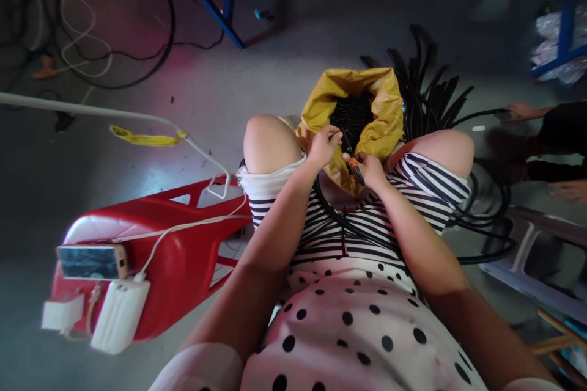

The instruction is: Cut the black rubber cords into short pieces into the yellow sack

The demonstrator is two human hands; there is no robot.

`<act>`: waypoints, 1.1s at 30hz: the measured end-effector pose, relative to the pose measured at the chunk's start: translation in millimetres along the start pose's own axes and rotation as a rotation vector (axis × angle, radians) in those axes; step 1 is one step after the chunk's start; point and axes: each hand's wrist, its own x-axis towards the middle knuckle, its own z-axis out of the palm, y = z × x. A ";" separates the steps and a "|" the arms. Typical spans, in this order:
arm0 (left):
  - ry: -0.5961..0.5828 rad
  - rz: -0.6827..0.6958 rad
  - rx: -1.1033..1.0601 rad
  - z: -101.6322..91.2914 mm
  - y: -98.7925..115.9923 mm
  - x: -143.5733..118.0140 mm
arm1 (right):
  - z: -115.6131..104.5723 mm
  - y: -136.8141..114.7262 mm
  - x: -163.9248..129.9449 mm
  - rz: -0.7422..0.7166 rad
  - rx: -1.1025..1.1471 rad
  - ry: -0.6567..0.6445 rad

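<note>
My left hand (325, 145) is closed in a pinch on a thin black cable at the near rim of a yellow sack (316, 104). My right hand (370, 171) grips an orange-and-black hand tool (355, 166); its working end is too small to make out. Both hands are over the sack's mouth, close together. Many short black pieces (352, 116) fill the opened sack between my knees. Across my lap, a length of black cable (337, 215) runs up towards my left hand and away to the right.
Left of me, a red stool (174, 263) bears a phone (92, 261) and a white power bank (120, 314). Black tubes (424, 85) lie in a bundle beyond the sack. At right, a co-worker's hand (520, 112) touches one tube. A grey stool (523, 250) stands nearby.
</note>
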 end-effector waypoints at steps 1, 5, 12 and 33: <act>0.018 -0.016 0.052 -0.1 -1.5 -0.2 | 1.5 2.0 2.9 -0.003 0.002 0.007; 0.089 -0.022 0.287 -4.2 -7.9 -6.0 | 4.8 10.7 16.3 0.007 0.052 0.048; 0.073 -0.068 0.394 -8.3 -20.4 -13.4 | 13.9 18.6 26.2 0.003 0.087 0.049; 0.126 -0.136 0.345 -22.1 -27.1 -12.0 | 17.8 12.4 30.9 0.055 0.174 -0.006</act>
